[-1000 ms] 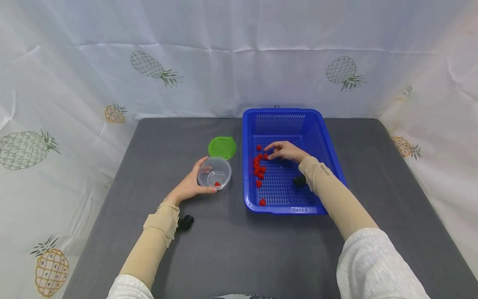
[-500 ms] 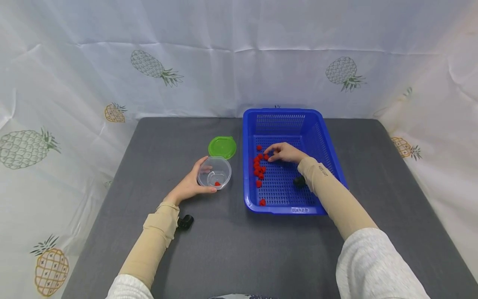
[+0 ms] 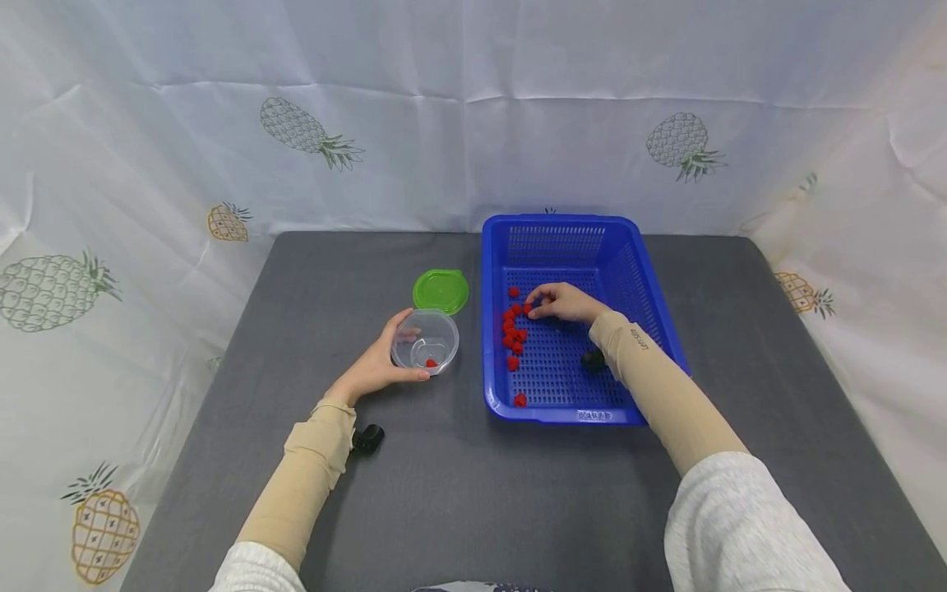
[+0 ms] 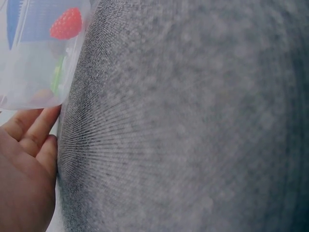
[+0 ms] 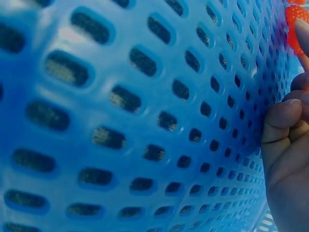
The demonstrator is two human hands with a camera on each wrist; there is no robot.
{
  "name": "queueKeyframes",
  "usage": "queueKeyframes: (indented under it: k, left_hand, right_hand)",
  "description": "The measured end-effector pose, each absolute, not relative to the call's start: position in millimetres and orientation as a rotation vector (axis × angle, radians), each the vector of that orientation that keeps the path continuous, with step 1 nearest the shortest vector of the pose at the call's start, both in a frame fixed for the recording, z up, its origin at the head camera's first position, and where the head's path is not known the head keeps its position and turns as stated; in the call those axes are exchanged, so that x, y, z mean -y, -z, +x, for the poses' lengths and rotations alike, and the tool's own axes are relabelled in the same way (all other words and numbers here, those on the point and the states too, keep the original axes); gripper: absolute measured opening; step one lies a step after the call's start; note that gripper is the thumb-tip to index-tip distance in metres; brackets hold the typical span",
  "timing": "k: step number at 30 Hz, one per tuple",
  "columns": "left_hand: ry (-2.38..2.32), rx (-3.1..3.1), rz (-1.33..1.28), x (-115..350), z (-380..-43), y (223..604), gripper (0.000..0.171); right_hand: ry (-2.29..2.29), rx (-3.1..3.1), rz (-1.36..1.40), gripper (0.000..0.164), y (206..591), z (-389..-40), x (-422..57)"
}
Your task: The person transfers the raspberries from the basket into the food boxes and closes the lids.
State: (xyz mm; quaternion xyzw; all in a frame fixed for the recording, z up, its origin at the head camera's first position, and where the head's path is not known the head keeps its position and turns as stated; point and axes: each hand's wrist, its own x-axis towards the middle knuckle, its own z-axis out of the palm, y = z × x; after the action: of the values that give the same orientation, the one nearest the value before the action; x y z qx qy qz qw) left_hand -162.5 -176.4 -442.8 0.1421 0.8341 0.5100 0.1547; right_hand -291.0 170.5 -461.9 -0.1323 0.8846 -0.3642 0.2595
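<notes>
My left hand (image 3: 376, 363) grips a clear round plastic container (image 3: 447, 335) by its sides, thumb at the near rim. One raspberry (image 4: 66, 24) lies in it, seen through the wall in the left wrist view. Over at the blue basket (image 3: 584, 417), my right hand (image 3: 565, 302) reaches inside and pinches a raspberry (image 5: 295, 29) between thumb and forefinger, low over the perforated floor. The other fingers of that hand are curled in. Several more raspberries (image 3: 509, 326) lie loosely along the basket's left side, and a single raspberry (image 3: 520, 400) is near its front wall.
A green lid (image 3: 441, 291) lies on the dark grey table (image 3: 340, 288) behind the container, left of the basket. Black wrist cameras show under the left wrist (image 3: 367, 440) and the right wrist (image 3: 593, 359). A white curtain with pineapple prints surrounds the table.
The right thumb and forefinger have drawn together onto a raspberry, the hand moving only slightly. The left hand and container stay where they were.
</notes>
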Motion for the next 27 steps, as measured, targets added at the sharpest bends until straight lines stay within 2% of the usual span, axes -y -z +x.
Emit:
queueKeyframes:
  k: [27]
  left_hand:
    - [-1.466,-2.407,0.402,177.3,-163.9,447.7,0.104]
  right_hand:
    - [0.91,-2.551,-0.493,0.032,455.3,-288.0,-165.5]
